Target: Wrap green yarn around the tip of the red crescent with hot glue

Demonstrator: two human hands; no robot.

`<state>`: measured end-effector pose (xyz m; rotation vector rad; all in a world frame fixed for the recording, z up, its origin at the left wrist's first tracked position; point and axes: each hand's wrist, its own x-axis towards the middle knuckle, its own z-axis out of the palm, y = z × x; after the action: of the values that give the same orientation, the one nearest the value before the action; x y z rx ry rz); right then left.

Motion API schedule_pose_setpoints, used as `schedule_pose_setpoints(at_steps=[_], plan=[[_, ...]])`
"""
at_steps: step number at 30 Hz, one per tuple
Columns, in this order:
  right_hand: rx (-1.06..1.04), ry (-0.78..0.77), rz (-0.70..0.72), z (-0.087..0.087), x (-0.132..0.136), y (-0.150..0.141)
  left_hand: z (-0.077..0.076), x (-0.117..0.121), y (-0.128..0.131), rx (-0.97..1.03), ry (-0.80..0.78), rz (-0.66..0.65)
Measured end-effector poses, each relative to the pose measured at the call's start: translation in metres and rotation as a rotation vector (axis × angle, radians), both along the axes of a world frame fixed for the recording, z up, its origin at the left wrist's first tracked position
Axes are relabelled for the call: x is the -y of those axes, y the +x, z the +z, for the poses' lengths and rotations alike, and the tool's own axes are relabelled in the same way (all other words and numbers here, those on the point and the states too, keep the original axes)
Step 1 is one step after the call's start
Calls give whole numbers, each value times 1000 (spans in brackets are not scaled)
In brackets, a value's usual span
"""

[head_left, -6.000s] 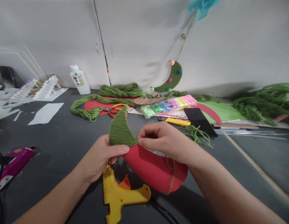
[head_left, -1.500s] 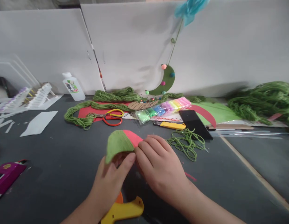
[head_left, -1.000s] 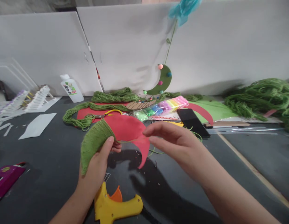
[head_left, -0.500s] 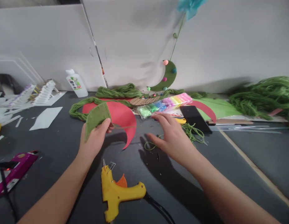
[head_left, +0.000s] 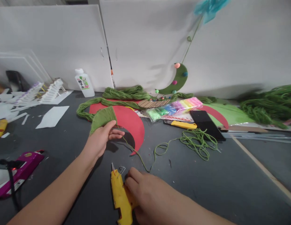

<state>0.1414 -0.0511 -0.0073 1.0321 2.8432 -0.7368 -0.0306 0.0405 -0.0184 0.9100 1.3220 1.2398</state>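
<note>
My left hand [head_left: 102, 136] grips a red crescent [head_left: 132, 123] of paper or card by its end, where green yarn [head_left: 102, 118] is wrapped closely around it. From there a loose strand runs over the dark table to a tangled heap of green yarn [head_left: 199, 142] on the right. At the front, my right hand [head_left: 147, 190] is closed around the handle of a yellow glue gun [head_left: 120, 197], whose metal nozzle points away from me. Most of the handle and the trigger are hidden by the fingers.
Behind lie a bag of coloured pompoms [head_left: 175, 107], a yellow cutter [head_left: 183, 124], a black tablet-like slab [head_left: 206, 123] and skeins of green yarn [head_left: 126, 93]. A white bottle [head_left: 84, 83] stands at back left. A purple power strip [head_left: 25, 168] is at left. A decorated green crescent [head_left: 180, 79] hangs behind.
My right hand has left the yarn, come down toward me and closed on the glue gun's handle. The strand now lies slack on the table. The view has shifted slightly left.
</note>
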Motion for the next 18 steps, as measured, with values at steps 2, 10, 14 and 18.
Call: schedule_pose_setpoints(at_steps=[2,10,14,18], plan=[[-68,-170,-90,13,-3,8,-1,-3,-3,36,15,-10],[-495,-211,-492,36,-23,47,4,8,-7,61,-91,-171],[-609,-83,-623,35,-23,52,11,24,4,32,-164,-398],[-598,-81,-622,37,-16,47,9,35,9,17,-200,-468]])
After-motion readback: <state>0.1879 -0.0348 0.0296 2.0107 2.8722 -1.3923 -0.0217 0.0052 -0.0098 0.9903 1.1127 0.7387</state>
